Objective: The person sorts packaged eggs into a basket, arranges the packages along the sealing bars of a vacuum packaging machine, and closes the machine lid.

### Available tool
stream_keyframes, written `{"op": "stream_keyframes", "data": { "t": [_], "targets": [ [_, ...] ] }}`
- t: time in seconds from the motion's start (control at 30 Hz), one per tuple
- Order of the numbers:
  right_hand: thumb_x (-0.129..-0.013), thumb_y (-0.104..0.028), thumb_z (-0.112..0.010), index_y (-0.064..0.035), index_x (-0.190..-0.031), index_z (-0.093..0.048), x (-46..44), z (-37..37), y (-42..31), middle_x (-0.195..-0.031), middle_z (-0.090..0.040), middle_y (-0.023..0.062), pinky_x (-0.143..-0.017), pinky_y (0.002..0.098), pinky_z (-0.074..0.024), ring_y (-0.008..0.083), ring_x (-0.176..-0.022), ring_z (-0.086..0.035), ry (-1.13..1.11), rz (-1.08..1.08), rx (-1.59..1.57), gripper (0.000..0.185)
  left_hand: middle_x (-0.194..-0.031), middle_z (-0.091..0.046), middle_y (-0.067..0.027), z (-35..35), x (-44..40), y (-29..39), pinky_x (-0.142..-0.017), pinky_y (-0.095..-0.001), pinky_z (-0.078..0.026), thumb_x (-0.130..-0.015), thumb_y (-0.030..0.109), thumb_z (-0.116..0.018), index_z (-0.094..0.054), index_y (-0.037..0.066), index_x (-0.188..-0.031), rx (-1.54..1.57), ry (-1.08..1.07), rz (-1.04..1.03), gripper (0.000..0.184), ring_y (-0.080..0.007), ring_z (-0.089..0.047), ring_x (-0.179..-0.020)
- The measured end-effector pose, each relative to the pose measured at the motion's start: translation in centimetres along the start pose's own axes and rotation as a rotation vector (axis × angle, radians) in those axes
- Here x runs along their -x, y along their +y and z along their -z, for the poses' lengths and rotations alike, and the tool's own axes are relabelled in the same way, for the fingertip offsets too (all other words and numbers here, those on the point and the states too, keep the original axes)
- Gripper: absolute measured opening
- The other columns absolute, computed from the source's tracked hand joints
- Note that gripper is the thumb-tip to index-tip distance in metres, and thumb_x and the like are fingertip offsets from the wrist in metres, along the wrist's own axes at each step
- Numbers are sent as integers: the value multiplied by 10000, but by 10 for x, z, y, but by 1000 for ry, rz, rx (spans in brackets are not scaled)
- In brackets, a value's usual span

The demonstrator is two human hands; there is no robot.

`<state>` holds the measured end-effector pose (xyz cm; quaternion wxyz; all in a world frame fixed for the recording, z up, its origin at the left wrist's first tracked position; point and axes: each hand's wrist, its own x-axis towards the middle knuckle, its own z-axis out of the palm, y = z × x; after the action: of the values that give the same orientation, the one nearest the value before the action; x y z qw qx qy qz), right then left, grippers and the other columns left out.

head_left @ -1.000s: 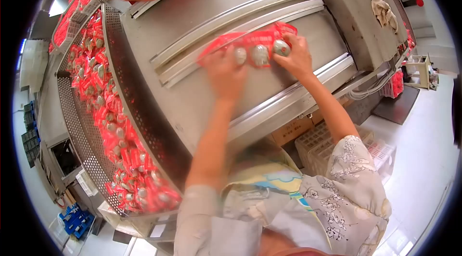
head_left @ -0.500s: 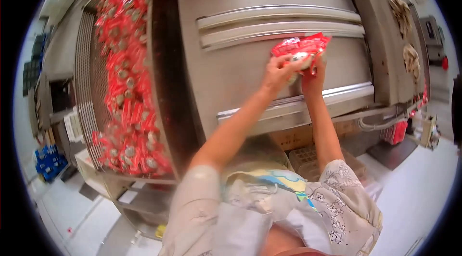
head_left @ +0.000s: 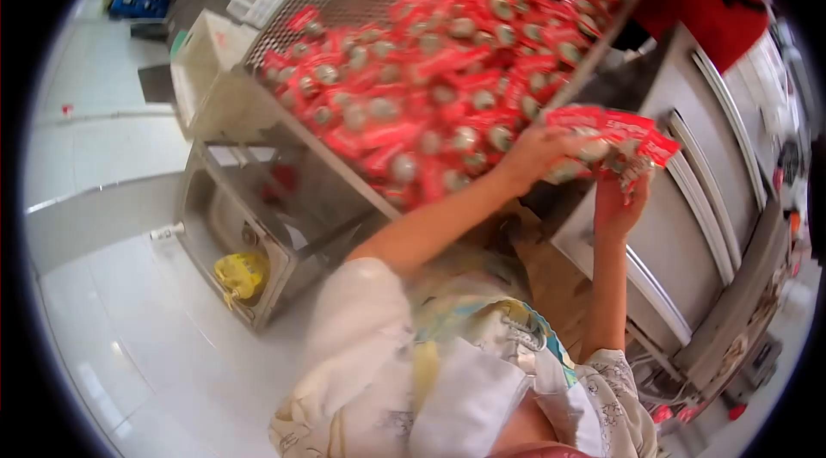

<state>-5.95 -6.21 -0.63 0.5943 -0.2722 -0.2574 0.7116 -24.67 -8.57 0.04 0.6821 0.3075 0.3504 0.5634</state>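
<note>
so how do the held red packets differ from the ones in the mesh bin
The held packets are in the left grip and right grip, while the bin packets lie heaped in the mesh bin. The held packets are a small bunch; the bin packets are far more numerous. Both are mostly red, with pale rounded contents showing.

The only view looks from the person's head, forward and steeply down — left hand [head_left: 540,157] and right hand [head_left: 619,207] near, floor [head_left: 112,286] farther.
</note>
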Motion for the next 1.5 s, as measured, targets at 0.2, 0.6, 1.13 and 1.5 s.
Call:
{"op": "stream_keyframes", "data": {
  "t": [0.2,0.6,1.13,1.5],
  "targets": [
    [-780,-111,-705,-84,-1292,-446,-29,-139,182,-1164,-503,55,-863,282,-449,133,-1022,-517,-242,-202,804,574,-771,-620,-86,298,71,159,-662,-338,-476,-718,504,-722,-681,50,-838,-979,660,-15,471,-180,-590,-756],
    [-623,-384,-826,-159,-1286,-496,-52,-271,381,-1323,-384,232,-1036,519,-332,445,-1256,-349,-910,360,1693,774,-1139,-568,-159,466,42,225,-840,-435,-505,-687,555,-696,-693,143,-1006,-1732,980,-217,521,-359,-538,-1094],
    [-752,-439,-676,-68,-1333,-461,-28,-242,373,-1460,-230,301,-1113,581,-152,476,-1368,-179,-565,303,1506,722,-1169,-612,-168,453,36,231,-876,-452,-487,-777,360,-680,-529,86,-1291,-2051,467,210,603,-383,-609,-985],
    [-754,-177,-687,-50,-1084,-608,102,-113,202,-1314,-415,245,-1052,482,-322,427,-1276,-354,-471,274,1347,362,-1336,-487,-212,491,32,176,-1053,-433,-338,-892,154,-488,-629,15,-1094,-1916,501,-26,283,-388,-418,-1258]
  ]
}}
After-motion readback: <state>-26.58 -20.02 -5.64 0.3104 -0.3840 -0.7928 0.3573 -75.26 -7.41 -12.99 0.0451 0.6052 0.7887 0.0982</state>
